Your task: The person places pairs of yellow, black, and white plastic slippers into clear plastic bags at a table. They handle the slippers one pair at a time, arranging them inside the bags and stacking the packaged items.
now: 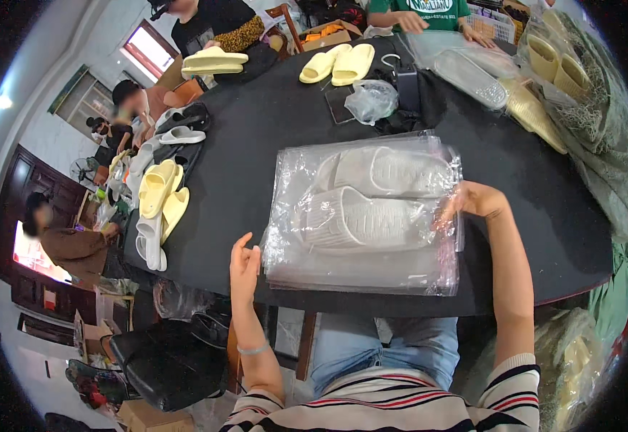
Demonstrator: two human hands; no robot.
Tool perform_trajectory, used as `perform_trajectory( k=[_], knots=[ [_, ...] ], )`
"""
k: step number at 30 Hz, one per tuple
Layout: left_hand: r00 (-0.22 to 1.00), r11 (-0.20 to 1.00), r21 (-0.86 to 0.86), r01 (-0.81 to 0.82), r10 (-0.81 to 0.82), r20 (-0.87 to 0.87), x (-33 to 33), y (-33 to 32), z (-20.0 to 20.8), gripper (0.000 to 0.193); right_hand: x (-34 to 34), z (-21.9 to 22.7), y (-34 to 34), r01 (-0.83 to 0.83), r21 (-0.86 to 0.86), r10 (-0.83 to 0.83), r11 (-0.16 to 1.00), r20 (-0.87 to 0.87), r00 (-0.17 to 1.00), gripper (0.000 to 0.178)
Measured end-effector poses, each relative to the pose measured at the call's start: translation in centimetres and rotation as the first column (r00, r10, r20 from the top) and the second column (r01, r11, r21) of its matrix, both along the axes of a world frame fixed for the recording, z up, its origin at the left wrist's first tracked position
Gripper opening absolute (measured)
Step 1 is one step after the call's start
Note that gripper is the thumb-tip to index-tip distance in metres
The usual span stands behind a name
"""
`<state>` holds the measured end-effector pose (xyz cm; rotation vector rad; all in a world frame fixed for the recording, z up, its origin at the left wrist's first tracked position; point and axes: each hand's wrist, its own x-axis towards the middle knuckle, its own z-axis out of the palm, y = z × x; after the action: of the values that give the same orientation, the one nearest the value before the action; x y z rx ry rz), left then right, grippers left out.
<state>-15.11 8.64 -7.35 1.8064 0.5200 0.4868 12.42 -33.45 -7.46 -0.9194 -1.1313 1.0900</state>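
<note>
A pair of light grey slide slippers [379, 216] lies side by side inside a clear plastic bag [292, 165]. The bag rests on a stack of more clear bags [357, 281] on the black table in front of me. My right hand [476, 201] is at the bag's right edge, by the slippers' ends. Its fingers are blurred and partly behind the film, so their grip is unclear. My left hand [244, 270] is raised just left of the stack, fingers apart, holding nothing.
Yellow slippers [337, 65] stand at the table's far side, near a crumpled clear bag [371, 101] and a dark case [406, 90]. More yellow slippers [157, 189] are piled at left. Bagged slippers [472, 75] lie far right. Co-workers [429, 14] are around the table.
</note>
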Motion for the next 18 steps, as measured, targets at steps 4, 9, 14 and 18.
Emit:
perform_trajectory(
  k=[4, 9, 14, 18],
  knots=[
    [0.992, 0.977, -0.210, 0.027, -0.001, 0.123, 0.2, -0.9, -0.2, 0.047, -0.7, 2.0, 0.3, 0.198, -0.159, -0.174, 0.967, 0.151, 0.973, 0.033],
    [0.938, 0.902, -0.429, 0.057, 0.099, 0.332, 0.7, -1.2, 0.5, 0.048, -0.5, 3.2, -0.4, 0.371, 0.058, -0.375, 0.927, 0.094, 0.922, 0.015],
    [0.959, 0.960, -0.136, 0.245, -0.261, -0.111, -1.8, -0.3, 0.6, 0.048, -0.4, 3.3, -0.3, 0.094, 0.128, -0.133, 0.987, 0.343, 0.930, 0.021],
    [0.927, 0.941, 0.161, 0.298, -0.244, -0.285, -2.7, -0.2, -0.2, 0.051, -0.4, 1.9, 0.5, 0.401, -0.362, -0.216, 0.842, 0.454, 0.864, 0.027]
  ],
)
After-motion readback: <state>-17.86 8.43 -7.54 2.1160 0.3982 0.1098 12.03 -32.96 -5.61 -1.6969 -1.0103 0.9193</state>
